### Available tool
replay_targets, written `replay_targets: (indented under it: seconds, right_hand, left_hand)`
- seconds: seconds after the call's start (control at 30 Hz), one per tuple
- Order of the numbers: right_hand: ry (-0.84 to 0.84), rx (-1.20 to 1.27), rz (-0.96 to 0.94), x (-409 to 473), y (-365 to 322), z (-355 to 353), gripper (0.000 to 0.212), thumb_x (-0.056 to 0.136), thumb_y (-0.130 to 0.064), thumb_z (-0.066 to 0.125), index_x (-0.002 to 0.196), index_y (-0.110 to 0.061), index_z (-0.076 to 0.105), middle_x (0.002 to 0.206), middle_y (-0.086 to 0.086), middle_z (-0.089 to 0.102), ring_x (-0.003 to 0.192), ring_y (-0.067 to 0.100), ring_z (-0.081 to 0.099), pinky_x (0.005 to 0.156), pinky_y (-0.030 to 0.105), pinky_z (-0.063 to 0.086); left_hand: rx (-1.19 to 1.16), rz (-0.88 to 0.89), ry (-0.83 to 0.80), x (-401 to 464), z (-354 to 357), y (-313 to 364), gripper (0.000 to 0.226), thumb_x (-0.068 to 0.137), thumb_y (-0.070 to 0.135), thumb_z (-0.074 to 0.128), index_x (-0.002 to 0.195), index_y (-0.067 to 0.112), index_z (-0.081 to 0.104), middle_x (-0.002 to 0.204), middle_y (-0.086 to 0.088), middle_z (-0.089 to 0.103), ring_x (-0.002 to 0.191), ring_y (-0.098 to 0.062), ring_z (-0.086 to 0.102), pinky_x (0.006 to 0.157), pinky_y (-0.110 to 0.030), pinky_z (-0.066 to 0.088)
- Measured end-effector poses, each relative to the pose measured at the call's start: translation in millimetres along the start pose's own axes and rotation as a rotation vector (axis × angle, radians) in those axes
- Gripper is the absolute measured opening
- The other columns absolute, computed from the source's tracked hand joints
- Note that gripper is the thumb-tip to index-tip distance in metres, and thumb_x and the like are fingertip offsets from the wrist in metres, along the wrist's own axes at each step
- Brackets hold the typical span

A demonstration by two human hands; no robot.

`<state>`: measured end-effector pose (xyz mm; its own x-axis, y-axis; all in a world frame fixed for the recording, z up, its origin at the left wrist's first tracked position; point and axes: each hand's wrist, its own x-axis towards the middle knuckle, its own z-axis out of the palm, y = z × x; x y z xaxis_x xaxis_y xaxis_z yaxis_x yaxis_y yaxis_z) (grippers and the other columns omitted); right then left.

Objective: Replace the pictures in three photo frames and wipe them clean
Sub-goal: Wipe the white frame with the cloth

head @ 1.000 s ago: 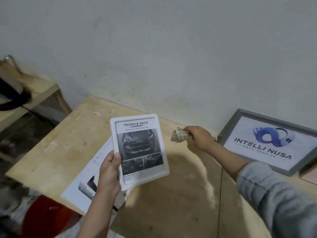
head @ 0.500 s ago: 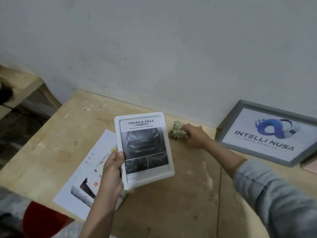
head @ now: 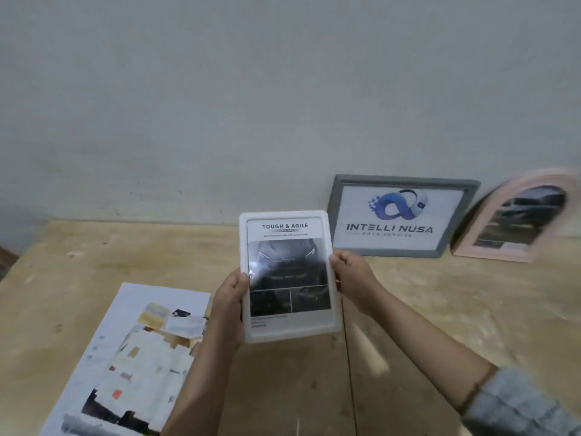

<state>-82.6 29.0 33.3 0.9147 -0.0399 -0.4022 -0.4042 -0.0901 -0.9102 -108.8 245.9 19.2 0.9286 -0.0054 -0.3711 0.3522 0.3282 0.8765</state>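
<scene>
Two hands hold our white frame [head: 288, 275] upright above the table's [head: 440, 309] middle: left hand [head: 229, 305] curled round its left edge, right hand [head: 353, 275] round its right edge. At the back edge, a grey frame [head: 402, 215] and a pink frame [head: 518, 215] lean on the wall. A printed sheet [head: 132, 357] lies near the front-left edge.

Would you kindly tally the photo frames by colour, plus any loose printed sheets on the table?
White frame, held by the left hand and the right hand: 1
Grey frame, leaning against the wall: 1
Pink arched frame, leaning against the wall: 1
Printed sheet, lying on the table: 1
Total: 4
</scene>
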Motion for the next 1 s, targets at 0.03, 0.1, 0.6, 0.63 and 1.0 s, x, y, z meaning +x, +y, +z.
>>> replay_targets:
  seconds: [0.03,0.1,0.6,0.63,1.0]
  right_hand:
    - [0.083,0.010,0.015,-7.3,2.3,-17.2,0.025,0.097,-0.020,0.046,0.097,-0.003,0.064,0.090,0.022,0.068,0.079,0.034,0.065,0.077,0.051,0.055]
    - [0.216,0.056,0.035,-21.3,7.8,-52.1,0.020,0.096,-0.018,0.048,0.094,-0.009,0.066,0.090,0.018,0.070,0.081,0.033,0.067,0.078,0.050,0.055]
    - [0.743,0.133,-0.076,-139.1,81.0,-374.1,0.022,0.099,-0.009,0.038,0.091,-0.021,0.054,0.085,0.007,0.065,0.069,0.021,0.059,0.066,0.036,0.049]
    - [0.759,0.121,-0.075,-140.8,84.9,-389.1,0.022,0.099,-0.010,0.038,0.091,-0.023,0.054,0.088,0.007,0.066,0.073,0.022,0.061,0.070,0.038,0.050]
    - [0.934,0.065,-0.151,-152.6,116.7,-543.6,0.017,0.098,-0.008,0.040,0.106,-0.019,0.050,0.092,0.000,0.060,0.077,0.007,0.058,0.058,0.015,0.042]
  left_hand:
    - [0.029,-0.008,-0.066,1.1,16.7,-0.5,0.028,0.091,0.025,0.048,0.104,0.002,0.060,0.097,-0.023,0.064,0.091,-0.038,0.062,0.082,-0.050,0.050]
    - [0.133,-0.005,-0.160,4.3,49.7,-2.3,0.025,0.095,0.019,0.045,0.103,0.003,0.061,0.093,-0.020,0.067,0.086,-0.036,0.065,0.075,-0.044,0.054]
    - [0.767,0.101,-0.515,-19.6,384.6,-122.0,0.037,0.092,0.002,0.040,0.063,0.017,0.058,0.054,0.008,0.052,0.055,-0.012,0.045,0.059,-0.028,0.034]
    - [0.766,0.105,-0.520,-15.4,399.4,-131.9,0.038,0.091,0.001,0.040,0.060,0.017,0.055,0.050,0.009,0.048,0.054,-0.013,0.042,0.059,-0.029,0.032]
    - [0.814,0.189,-0.555,-0.4,577.6,-214.3,0.038,0.087,-0.003,0.042,0.056,0.018,0.041,0.055,0.000,0.040,0.056,-0.018,0.037,0.058,-0.031,0.028]
